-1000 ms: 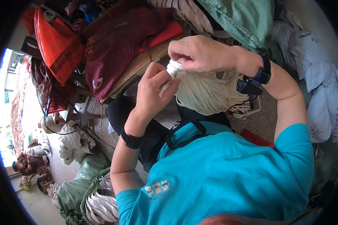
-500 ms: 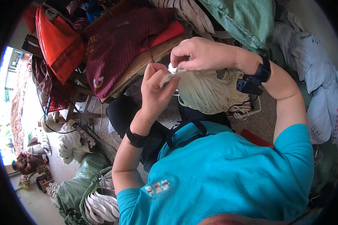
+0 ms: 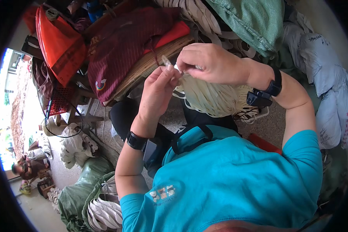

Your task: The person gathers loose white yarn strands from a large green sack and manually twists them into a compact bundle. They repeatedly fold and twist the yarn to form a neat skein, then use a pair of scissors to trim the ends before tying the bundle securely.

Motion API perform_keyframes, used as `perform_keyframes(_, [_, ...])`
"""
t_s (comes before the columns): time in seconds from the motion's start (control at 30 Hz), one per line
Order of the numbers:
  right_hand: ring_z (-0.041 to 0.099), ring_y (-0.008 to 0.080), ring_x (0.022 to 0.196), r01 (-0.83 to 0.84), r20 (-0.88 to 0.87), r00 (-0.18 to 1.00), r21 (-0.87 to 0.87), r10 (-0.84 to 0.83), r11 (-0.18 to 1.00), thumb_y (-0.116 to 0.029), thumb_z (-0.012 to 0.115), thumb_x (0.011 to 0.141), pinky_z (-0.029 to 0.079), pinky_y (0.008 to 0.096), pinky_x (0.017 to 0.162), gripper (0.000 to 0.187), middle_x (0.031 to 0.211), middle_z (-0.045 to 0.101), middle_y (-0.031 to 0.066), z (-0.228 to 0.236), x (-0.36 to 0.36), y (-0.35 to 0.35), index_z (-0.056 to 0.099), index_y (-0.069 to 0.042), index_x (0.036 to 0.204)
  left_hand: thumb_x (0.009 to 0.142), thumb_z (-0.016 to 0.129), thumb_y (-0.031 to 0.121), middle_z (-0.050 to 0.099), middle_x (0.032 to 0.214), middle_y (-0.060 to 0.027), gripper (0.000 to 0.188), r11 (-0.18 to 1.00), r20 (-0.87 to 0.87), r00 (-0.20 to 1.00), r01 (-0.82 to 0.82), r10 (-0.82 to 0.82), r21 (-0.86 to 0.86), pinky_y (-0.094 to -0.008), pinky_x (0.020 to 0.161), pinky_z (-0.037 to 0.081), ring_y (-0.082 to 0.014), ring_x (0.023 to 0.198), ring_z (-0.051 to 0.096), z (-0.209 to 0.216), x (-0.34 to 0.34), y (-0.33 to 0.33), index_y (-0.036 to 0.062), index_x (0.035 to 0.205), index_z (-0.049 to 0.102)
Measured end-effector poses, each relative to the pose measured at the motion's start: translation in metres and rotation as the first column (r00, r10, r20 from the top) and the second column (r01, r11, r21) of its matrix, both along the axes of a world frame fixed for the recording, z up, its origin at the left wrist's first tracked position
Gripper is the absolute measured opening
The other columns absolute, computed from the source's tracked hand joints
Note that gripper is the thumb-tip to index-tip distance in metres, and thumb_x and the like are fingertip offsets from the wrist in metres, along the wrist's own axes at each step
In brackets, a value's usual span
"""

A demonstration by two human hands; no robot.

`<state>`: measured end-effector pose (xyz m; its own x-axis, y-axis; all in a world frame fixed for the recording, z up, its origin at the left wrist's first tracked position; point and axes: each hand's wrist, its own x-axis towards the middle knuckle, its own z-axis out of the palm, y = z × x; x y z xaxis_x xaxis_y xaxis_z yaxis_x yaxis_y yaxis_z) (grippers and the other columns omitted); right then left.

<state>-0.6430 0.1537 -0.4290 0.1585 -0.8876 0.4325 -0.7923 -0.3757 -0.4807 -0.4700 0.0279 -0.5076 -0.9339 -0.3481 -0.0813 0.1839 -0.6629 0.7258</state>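
Observation:
My left hand (image 3: 157, 91) is closed in a pinch on a small pale, translucent strip (image 3: 166, 60), whose tip sticks up past the thumb. Close beside it, almost fingertip to fingertip, my right hand (image 3: 214, 63) bends over with its fingers curled together. A bit of white shows between the two hands, but what the right fingers grip is mostly hidden behind them. Just below the hands, a large bundle of cream-coloured flat strips (image 3: 212, 98) hangs over my lap, its loose ends trailing off to the right.
Beyond my hands is a wooden bench (image 3: 143, 69) covered by a maroon striped cloth (image 3: 123, 50). A green woven sack (image 3: 251, 23) and white sacks (image 3: 321, 65) stand at the right. Another green sack (image 3: 77, 193) lies lower left. Farther left, a person (image 3: 31, 166) sits.
My left hand has turned, so the pale strip now points upward past the thumb. My right hand has rolled over and shifted slightly right and down.

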Motion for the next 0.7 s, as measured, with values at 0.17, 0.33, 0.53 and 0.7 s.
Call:
perform_keyframes(0.17, [0.064, 0.0291, 0.084, -0.007, -0.03, 1.0, -0.104, 0.004, 0.995, 0.0, 0.067, 0.083, 0.052, 0.0385, 0.074, 0.017, 0.089, 0.063, 0.0102, -0.004, 0.006, -0.005, 0.059, -0.003, 0.097, 0.095, 0.063, 0.004, 0.066, 0.101, -0.0033, 0.016, 0.972, 0.054, 0.998, 0.027, -0.015, -0.234, -0.0266, 0.089, 0.048, -0.0097, 0.096, 0.06, 0.015, 0.003, 0.005, -0.0001, 0.11, 0.061])
perform_keyframes(0.33, [0.064, 0.0269, 0.085, 0.046, 0.168, 0.985, -0.016, -0.043, 0.999, 0.0, 0.066, 0.083, 0.053, 0.0377, 0.077, 0.017, 0.098, 0.062, 0.0118, -0.004, 0.021, -0.007, 0.059, -0.002, 0.098, 0.093, 0.064, 0.002, 0.066, 0.102, -0.002, 0.018, 0.901, 0.093, 0.994, -0.003, 0.048, -0.434, -0.0264, 0.09, 0.05, -0.0085, 0.097, 0.061, 0.008, 0.0, 0.013, -0.0007, 0.11, 0.06])
perform_keyframes(0.53, [0.065, 0.0236, 0.092, -0.017, -0.113, 0.994, -0.092, 0.006, 0.996, -0.002, 0.055, 0.088, 0.052, 0.0352, 0.087, 0.028, 0.112, 0.064, 0.012, -0.007, -0.002, -0.019, 0.063, -0.003, 0.115, 0.094, 0.065, 0.006, 0.064, 0.098, -0.0003, 0.013, 0.896, 0.046, 0.998, -0.018, 0.043, -0.443, -0.0249, 0.086, 0.049, -0.0074, 0.092, 0.06, 0.003, 0.004, 0.011, 0.0016, 0.105, 0.059])
perform_keyframes(0.7, [0.066, 0.0164, 0.09, -0.018, 0.327, 0.939, 0.347, -0.103, 0.938, -0.004, 0.062, 0.086, 0.052, 0.0305, 0.081, 0.019, 0.096, 0.069, 0.0091, -0.006, -0.005, -0.011, 0.065, -0.001, 0.104, 0.095, 0.064, 0.007, 0.064, 0.097, -0.0015, 0.012, 0.903, 0.029, 0.999, -0.015, 0.03, -0.43, -0.0259, 0.088, 0.049, -0.0091, 0.09, 0.061, -0.001, 0.004, 0.006, 0.0016, 0.104, 0.059])
